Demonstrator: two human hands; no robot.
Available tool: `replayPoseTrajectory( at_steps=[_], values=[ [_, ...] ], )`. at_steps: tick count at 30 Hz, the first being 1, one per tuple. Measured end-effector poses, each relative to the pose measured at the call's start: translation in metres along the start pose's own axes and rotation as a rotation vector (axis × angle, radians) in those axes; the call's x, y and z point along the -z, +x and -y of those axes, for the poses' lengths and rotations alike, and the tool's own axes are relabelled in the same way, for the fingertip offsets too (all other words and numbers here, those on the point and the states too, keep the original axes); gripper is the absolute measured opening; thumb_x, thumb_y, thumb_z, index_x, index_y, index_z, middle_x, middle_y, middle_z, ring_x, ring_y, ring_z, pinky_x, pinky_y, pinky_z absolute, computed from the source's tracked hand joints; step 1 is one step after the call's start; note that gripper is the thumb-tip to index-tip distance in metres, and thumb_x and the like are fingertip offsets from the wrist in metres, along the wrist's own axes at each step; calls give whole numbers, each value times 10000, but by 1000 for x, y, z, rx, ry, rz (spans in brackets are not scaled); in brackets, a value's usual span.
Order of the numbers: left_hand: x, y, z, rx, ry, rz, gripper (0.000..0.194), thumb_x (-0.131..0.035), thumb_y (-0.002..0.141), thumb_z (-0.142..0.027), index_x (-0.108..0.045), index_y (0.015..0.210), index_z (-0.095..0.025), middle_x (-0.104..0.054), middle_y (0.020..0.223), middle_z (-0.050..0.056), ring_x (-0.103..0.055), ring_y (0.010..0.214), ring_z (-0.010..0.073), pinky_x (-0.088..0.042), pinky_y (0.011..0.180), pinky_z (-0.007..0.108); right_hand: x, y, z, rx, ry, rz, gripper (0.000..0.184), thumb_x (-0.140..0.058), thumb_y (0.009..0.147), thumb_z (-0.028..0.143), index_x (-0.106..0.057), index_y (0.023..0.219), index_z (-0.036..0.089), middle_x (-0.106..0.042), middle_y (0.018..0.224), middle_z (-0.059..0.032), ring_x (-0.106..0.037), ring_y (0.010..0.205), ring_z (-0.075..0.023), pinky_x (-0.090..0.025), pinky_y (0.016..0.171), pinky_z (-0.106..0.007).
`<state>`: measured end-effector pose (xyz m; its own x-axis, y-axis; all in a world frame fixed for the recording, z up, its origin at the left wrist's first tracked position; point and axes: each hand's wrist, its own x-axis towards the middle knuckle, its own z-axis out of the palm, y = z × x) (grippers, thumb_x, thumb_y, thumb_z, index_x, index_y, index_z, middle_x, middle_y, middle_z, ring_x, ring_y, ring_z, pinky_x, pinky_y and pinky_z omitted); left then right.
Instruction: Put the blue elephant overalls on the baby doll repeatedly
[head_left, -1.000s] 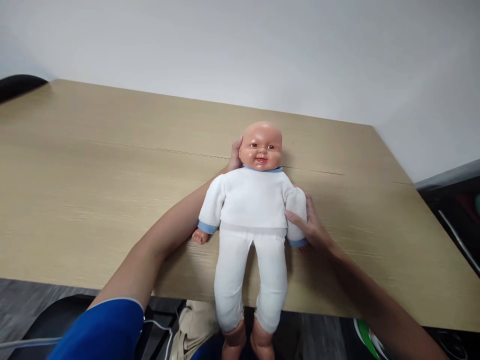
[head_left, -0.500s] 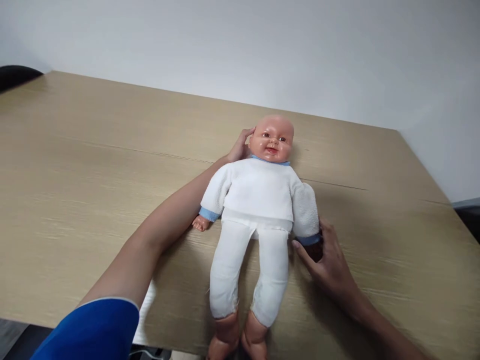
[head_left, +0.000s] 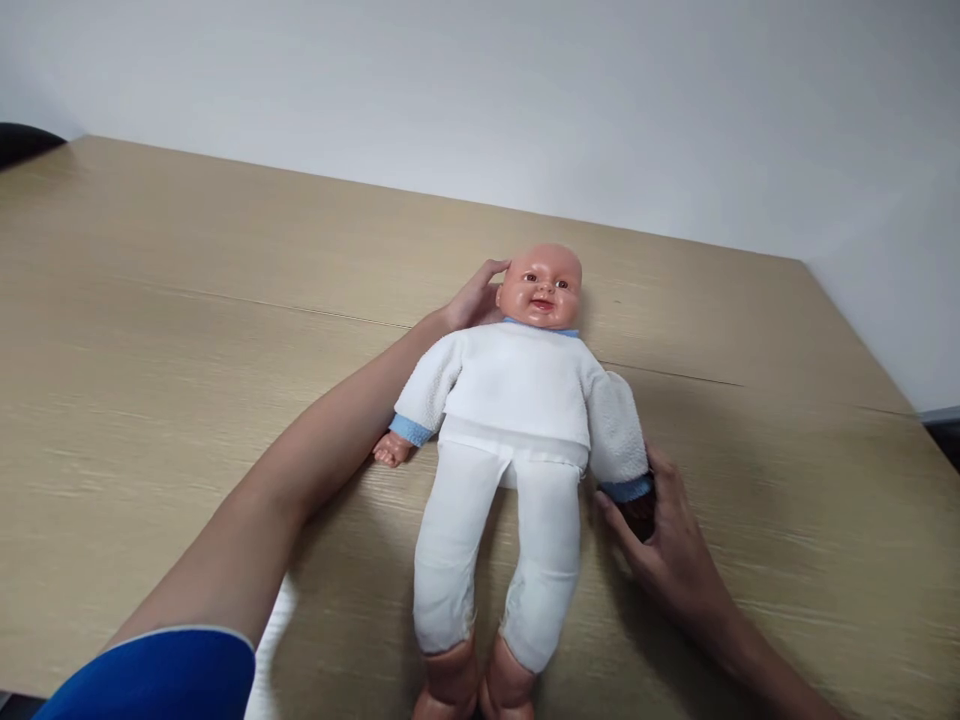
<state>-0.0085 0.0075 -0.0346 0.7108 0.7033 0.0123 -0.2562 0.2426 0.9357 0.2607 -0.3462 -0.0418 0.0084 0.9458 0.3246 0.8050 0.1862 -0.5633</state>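
A baby doll [head_left: 517, 390] in a white fleece top with blue collar and cuffs and white leggings lies face up, its feet toward me. My left hand [head_left: 476, 297] supports its bare plastic head from the left. Most of those fingers are hidden behind the head; my thumb side shows by its ear. Around the doll's lower arm on the right, at the dark blue cuff, my right hand [head_left: 667, 520] is curved, thumb on the near side and fingers on the far side. The doll's other hand rests against my left forearm.
The doll is over a light wooden table [head_left: 225, 230] with a thin seam across it. A pale wall [head_left: 480, 100] stands behind the far edge. Dark rounded objects, perhaps chairs, show at the far left [head_left: 26, 145] and right edges.
The doll's head appears slightly lower and tilted farther back. Its right-side arm and my right hand have shifted a little right and toward me. Both hands keep their hold.
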Motion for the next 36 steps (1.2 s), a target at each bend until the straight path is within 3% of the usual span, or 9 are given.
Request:
replayPoseTrajectory(
  at_steps=[6,23,32,36],
  values=[
    [0,7,2,71,3,-26,792,-628,985,-916,-888,1213,-204,-950,1175,181,-855,1361,502,-604,1299,647,2,-1,-2,-14,7,-16,758,-736,1142,533,-435,1822,391,-724,1596,-161,-781,1433,-447,-718,1169,-715],
    [-13,3,0,-20,-88,-67,714,-694,1025,-832,-845,1347,-213,-946,1263,157,-841,1420,470,-585,1353,636,1,-1,-4,-29,13,-11,733,-672,1157,577,-416,1826,420,-703,1592,-129,-773,1473,-452,-689,1193,-723],
    [-18,1,0,-55,-124,-74,654,-771,1013,-774,-841,1335,-209,-945,1283,140,-827,1446,464,-547,1394,631,4,-1,-2,-35,6,-2,720,-734,1141,510,-472,1789,337,-726,1583,-169,-776,1450,-430,-704,1204,-690],
    [-21,1,2,-63,-111,-69,667,-792,983,-794,-844,1310,-215,-944,1281,139,-815,1461,475,-565,1371,634,3,-1,-4,-40,9,0,719,-713,1145,549,-456,1793,374,-721,1565,-150,-785,1438,-456,-701,1184,-738]
  ],
)
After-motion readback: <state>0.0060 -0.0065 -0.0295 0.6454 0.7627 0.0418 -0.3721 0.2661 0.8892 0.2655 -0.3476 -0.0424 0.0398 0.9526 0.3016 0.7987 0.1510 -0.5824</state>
